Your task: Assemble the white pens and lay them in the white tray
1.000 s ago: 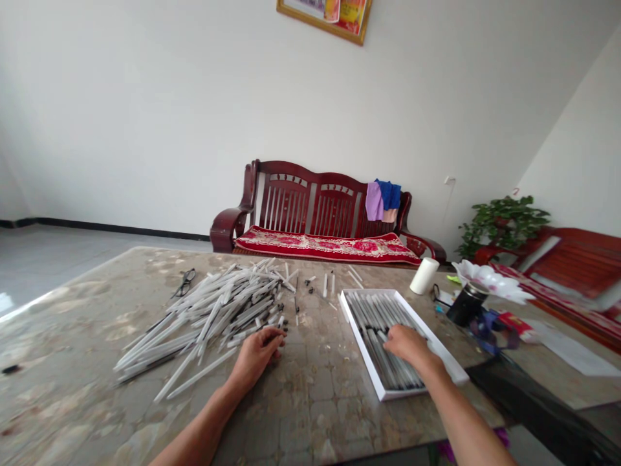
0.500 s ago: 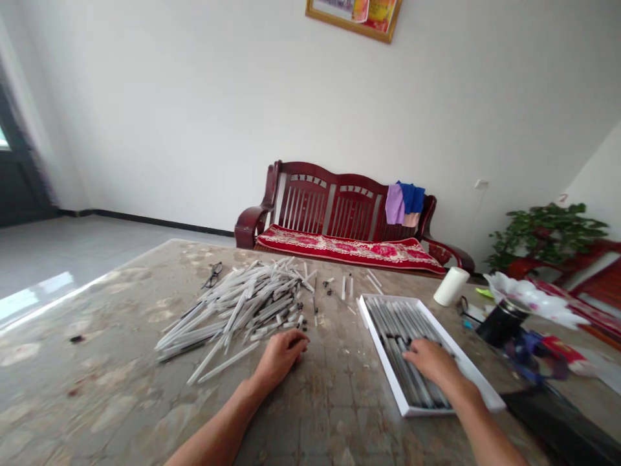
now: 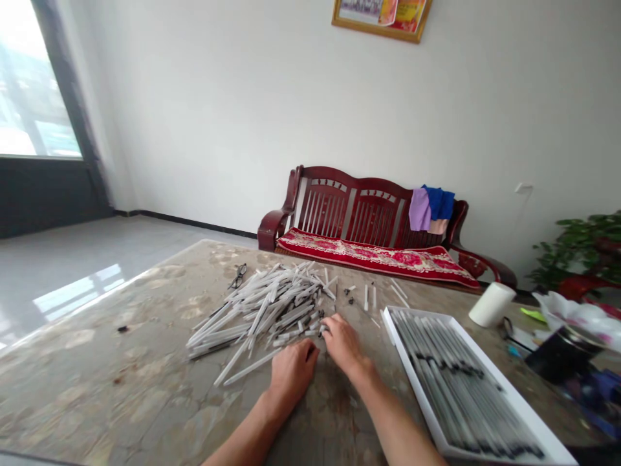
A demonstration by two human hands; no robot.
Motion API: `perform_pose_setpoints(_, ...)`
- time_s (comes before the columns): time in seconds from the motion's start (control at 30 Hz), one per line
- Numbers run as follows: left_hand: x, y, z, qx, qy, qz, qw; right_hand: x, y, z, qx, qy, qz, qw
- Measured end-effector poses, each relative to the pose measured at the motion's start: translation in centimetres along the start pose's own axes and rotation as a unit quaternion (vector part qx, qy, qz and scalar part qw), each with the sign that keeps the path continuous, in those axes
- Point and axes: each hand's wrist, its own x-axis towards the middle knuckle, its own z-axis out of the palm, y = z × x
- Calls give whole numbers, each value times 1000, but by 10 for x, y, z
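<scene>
1. While the bench (image 3: 160,304) spreads out flat and mottled, the right hand (image 3: 342,340) has left the box (image 3: 504,380) and come to the loose pile (image 3: 266,304), so the work now centres there.
2. The shallow white box holds rows of slim, greyish, dark-ended sticks (image 3: 456,391).
3. The pile, left of it, is straight, whitish sticks.
4. Left hand (image 3: 294,366): loosely curled, contents hidden.
5. Right hand: fingers bent at a small piece (image 3: 323,329); grip unclear.
</scene>
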Motion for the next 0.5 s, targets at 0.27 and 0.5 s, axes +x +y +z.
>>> perform_pose_setpoints(0.27,-1,1,0,22,12,4,1000,6,16,-1,-96,6,27,995)
perform_pose_setpoints(0.5,-1,0,3,43,20,15,999,20,-7,5,-39,2,-76,996)
